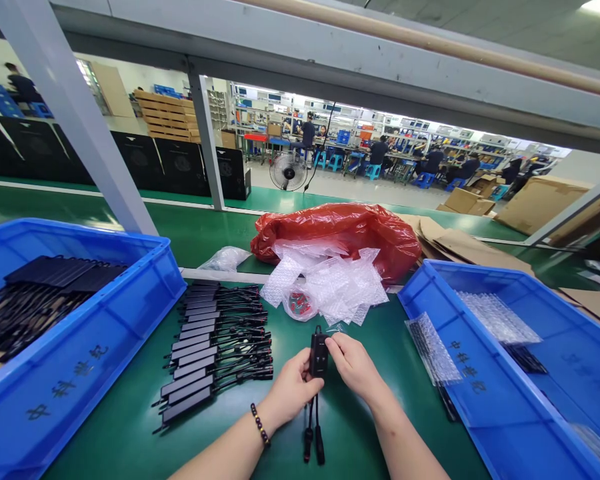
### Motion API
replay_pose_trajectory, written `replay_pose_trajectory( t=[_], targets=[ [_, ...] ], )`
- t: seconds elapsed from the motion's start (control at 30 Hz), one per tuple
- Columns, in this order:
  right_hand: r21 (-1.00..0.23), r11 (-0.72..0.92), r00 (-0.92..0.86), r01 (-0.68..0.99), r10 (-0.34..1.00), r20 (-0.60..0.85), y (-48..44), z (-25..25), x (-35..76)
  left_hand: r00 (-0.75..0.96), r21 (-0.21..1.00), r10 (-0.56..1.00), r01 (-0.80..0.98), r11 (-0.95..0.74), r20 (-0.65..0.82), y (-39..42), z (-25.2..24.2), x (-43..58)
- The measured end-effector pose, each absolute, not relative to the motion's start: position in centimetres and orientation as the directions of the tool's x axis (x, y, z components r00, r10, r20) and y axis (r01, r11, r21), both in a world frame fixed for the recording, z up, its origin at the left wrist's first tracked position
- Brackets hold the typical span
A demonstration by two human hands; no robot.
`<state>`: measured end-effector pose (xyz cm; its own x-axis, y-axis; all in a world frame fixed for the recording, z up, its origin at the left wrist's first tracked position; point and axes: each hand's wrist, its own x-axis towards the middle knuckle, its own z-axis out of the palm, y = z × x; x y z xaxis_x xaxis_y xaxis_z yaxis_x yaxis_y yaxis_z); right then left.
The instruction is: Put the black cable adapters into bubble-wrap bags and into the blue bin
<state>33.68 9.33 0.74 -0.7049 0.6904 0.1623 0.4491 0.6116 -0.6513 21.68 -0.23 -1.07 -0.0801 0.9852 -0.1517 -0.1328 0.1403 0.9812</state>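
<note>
Between my hands is a small black electronic box [319,355] with two short cables hanging toward me, each ending in a connector [319,445]. My left hand [291,387] grips its left side, the thumb across the lower part. At its upper right edge, the fingers of my right hand [353,360] are closed against the box, touching its corner. To the left, a row of similar black boxes [195,360] lies on the green table [130,413], their cables pointing right. Beyond my hands sits a pile of clear bubble-wrap bags [335,283], with small red pieces [300,305] in one bag.
A blue bin [105,353] on the left holds more black boxes with cables. Another blue bin [480,360] on the right has bubble-wrapped pieces inside; one wrapped piece [433,353] leans on its wall. A red plastic bag [340,230] and cardboard sheets [465,250] lie behind.
</note>
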Motion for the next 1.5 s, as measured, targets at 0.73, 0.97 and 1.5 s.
replay_pose_trajectory(
  t=[0.73,0.97,1.5],
  targets=[
    [-0.510,0.379,-0.377,0.772,0.919,0.111,14.4,1.3,31.9,-0.258,0.952,0.939,-0.264,0.158,-0.228,0.1,-0.5,20.8],
    [-0.555,0.187,-0.217,0.810,0.976,0.013,16.7,0.6,30.1,-0.190,0.944,0.958,-0.290,0.154,-0.214,-0.1,-0.4,20.9],
    [-0.708,0.412,-0.343,0.574,0.906,0.249,16.3,2.0,33.3,-0.136,0.920,0.974,-0.373,0.118,-0.180,-0.2,-0.6,20.7]
  ],
)
